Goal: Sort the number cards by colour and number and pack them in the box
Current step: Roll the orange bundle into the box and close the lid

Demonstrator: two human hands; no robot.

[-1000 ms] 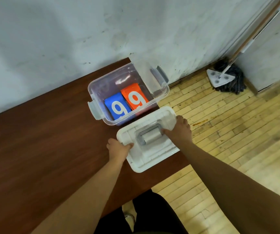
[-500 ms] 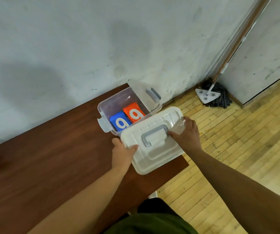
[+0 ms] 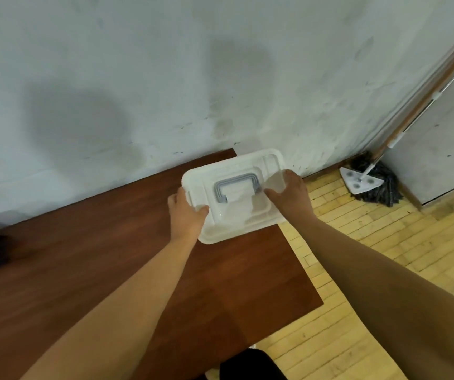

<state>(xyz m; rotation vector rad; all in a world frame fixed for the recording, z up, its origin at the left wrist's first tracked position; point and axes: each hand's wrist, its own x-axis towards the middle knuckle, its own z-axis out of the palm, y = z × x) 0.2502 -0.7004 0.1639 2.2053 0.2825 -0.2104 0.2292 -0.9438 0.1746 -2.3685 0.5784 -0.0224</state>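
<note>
1. Both my bare arms stretch forward from the bottom of the view, forearms angling in toward each other; elbows are out of frame.
2. My left hand grips the near-left edge of the lid, thumb lying on top by the corner and fingers curled round the rim.
3. My right hand holds the opposite edge, thumb stretched across the top toward the middle, fingers bent over the far side.
4. My left wrist runs straight in line with its forearm; my right wrist bends slightly inward.
5. My right forearm looms larger, filling the lower right corner.
</note>
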